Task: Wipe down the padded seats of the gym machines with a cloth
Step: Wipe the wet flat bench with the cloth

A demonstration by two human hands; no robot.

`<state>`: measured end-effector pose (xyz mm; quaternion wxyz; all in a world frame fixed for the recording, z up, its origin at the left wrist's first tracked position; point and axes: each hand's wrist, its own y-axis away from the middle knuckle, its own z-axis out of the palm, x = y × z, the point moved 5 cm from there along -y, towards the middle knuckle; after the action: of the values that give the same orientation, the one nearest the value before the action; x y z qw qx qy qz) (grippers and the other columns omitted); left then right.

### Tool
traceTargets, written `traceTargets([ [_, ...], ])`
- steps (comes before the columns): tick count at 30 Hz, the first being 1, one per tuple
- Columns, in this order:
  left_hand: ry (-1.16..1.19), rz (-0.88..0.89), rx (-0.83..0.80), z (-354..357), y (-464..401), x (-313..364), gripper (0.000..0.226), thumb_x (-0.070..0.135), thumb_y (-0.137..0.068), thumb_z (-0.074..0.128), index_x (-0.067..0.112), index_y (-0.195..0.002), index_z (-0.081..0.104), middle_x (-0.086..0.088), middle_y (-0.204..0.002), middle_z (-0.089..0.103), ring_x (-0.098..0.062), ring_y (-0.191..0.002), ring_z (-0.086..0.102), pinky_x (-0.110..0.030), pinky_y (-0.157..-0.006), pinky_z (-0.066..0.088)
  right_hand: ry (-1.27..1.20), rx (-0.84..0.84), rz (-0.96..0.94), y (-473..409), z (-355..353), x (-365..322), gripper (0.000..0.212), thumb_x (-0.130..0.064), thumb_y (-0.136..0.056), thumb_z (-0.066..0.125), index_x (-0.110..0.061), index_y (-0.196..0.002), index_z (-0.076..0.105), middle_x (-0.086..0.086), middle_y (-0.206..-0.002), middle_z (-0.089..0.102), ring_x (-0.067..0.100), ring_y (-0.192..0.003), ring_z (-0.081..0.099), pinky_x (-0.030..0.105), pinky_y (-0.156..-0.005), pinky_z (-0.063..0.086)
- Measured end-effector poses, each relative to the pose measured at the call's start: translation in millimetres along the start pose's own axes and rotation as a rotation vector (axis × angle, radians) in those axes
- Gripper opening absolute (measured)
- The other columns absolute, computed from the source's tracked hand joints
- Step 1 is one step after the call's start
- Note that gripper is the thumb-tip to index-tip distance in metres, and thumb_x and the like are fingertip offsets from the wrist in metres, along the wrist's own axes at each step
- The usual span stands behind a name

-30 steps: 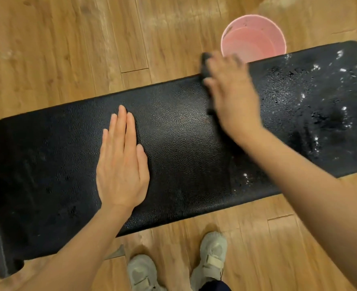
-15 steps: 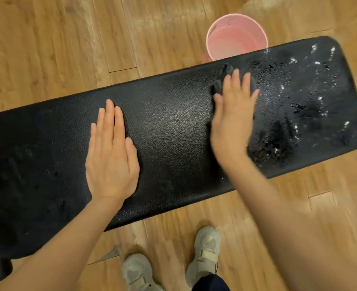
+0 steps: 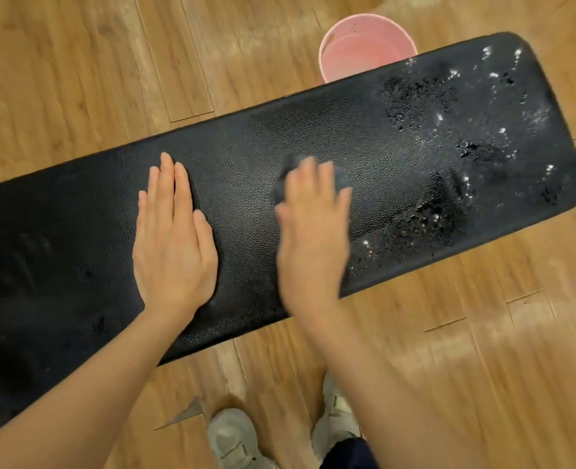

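A long black padded bench seat [image 3: 252, 143] runs across the view from lower left to upper right. Its right end carries wet patches and white droplets [image 3: 466, 137]. My left hand [image 3: 173, 238] lies flat and open on the middle of the pad, fingers together. To its right, my right hand [image 3: 313, 231] presses a dark grey cloth [image 3: 288, 170] onto the pad; the hand is motion-blurred and hides most of the cloth, which shows only past the fingertips.
A pink bucket [image 3: 367, 49] holding liquid stands on the wooden floor [image 3: 110, 79] just behind the bench's far edge. My two pale shoes [image 3: 232, 438] stand on the floor in front of the bench.
My right hand has slid the cloth from the pad's far edge near the bucket toward me and to the left. The left hand has stayed flat on the pad.
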<state>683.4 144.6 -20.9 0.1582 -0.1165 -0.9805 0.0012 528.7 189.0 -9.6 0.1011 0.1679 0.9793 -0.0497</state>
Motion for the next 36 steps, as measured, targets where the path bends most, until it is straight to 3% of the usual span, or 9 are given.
traceTargets([
  [4, -0.017, 0.006, -0.001, -1.7, 0.3, -1.2, 0.056, 0.021, -0.105, 0.022, 0.005, -0.158, 0.016, -0.007, -0.168, 0.010, -0.021, -0.155, 0.007, -0.037, -0.127, 0.005, -0.034, -0.084, -0.442, 17.9, -2.1, 3.3, 0.044, -0.028, -0.099, 0.041, -0.007, -0.135, 0.056, 0.008, -0.147, 0.050, 0.026, -0.140, 0.041, 0.047, -0.116, 0.026],
  [10, 0.004, 0.013, 0.019, -1.4, 0.3, 0.2, 0.057, 0.023, -0.105, 0.025, 0.006, -0.159, 0.015, -0.006, -0.168, 0.009, -0.020, -0.155, 0.006, -0.035, -0.126, 0.004, -0.064, 0.134, 0.215, 8.5, -16.8, 60.6, 0.048, -0.027, -0.101, 0.034, -0.006, -0.143, 0.046, 0.010, -0.154, 0.040, 0.031, -0.146, 0.028, 0.052, -0.119, 0.016],
  [13, -0.014, 0.012, 0.010, -1.3, 0.5, 0.9, 0.058, 0.026, -0.106, 0.025, 0.007, -0.159, 0.014, -0.007, -0.168, 0.008, -0.021, -0.155, 0.005, -0.037, -0.126, 0.005, -0.041, 0.026, -0.104, 41.3, 2.9, -14.1, 0.049, -0.028, -0.100, 0.035, -0.008, -0.143, 0.045, 0.009, -0.154, 0.039, 0.029, -0.146, 0.028, 0.047, -0.118, 0.017],
  [16, -0.035, 0.028, 0.002, -2.5, -0.2, -0.5, 0.058, 0.028, -0.106, 0.024, 0.006, -0.159, 0.012, -0.008, -0.168, 0.007, -0.022, -0.155, 0.004, -0.037, -0.126, 0.004, -0.056, -0.016, -0.422, 47.7, 0.9, 6.1, 0.045, -0.025, -0.097, 0.043, -0.006, -0.136, 0.054, 0.009, -0.148, 0.049, 0.027, -0.141, 0.040, 0.047, -0.116, 0.023],
  [22, -0.020, 0.028, -0.013, -1.0, -1.3, -1.0, 0.060, 0.033, -0.107, 0.023, 0.006, -0.159, 0.009, -0.009, -0.168, 0.004, -0.024, -0.155, 0.002, -0.037, -0.126, 0.000, -0.064, 0.170, 0.214, 46.3, -18.9, 77.1, 0.048, -0.026, -0.102, 0.033, -0.007, -0.143, 0.046, 0.010, -0.154, 0.040, 0.031, -0.146, 0.030, 0.051, -0.119, 0.018],
  [25, 0.028, 0.014, -0.046, -3.5, -1.9, 0.9, 0.062, 0.035, -0.108, 0.029, 0.008, -0.159, 0.008, -0.009, -0.168, 0.003, -0.025, -0.155, 0.000, -0.040, -0.126, -0.001, -0.130, 0.086, -0.025, 73.6, -1.2, 2.1, 0.047, -0.028, -0.101, 0.039, -0.011, -0.144, 0.044, 0.007, -0.156, 0.036, 0.027, -0.147, 0.024, 0.045, -0.120, 0.012],
  [28, 0.085, 0.061, -0.060, -6.9, -2.5, 20.0, 0.063, 0.028, -0.107, 0.036, 0.008, -0.160, 0.008, -0.008, -0.168, 0.003, -0.023, -0.155, -0.002, -0.038, -0.125, -0.004, -0.167, 0.025, -0.338, 79.0, -1.2, 22.6, 0.044, -0.025, -0.099, 0.046, -0.008, -0.139, 0.052, 0.007, -0.151, 0.045, 0.025, -0.143, 0.035, 0.044, -0.119, 0.018],
  [32, 0.181, 0.164, -0.078, 10.4, -9.7, 80.0, 0.058, 0.020, -0.106, 0.036, 0.007, -0.159, 0.015, -0.007, -0.168, 0.005, -0.022, -0.155, 0.000, -0.033, -0.125, -0.004, -0.183, 0.100, -0.081, 48.3, -27.4, 133.5, 0.044, -0.022, -0.100, 0.044, -0.007, -0.140, 0.048, 0.009, -0.150, 0.046, 0.029, -0.144, 0.033, 0.047, -0.118, 0.015],
  [36, 0.139, 0.124, -0.054, 33.3, -12.8, 118.7, 0.057, 0.025, -0.107, 0.031, 0.007, -0.159, 0.016, -0.007, -0.168, 0.007, -0.021, -0.155, 0.002, -0.033, -0.126, -0.002, -0.311, 0.125, 0.010, 48.1, -32.3, 151.4, 0.043, -0.031, -0.103, 0.043, -0.013, -0.142, 0.051, 0.000, -0.154, 0.040, 0.024, -0.149, 0.022, 0.044, -0.123, 0.004],
])
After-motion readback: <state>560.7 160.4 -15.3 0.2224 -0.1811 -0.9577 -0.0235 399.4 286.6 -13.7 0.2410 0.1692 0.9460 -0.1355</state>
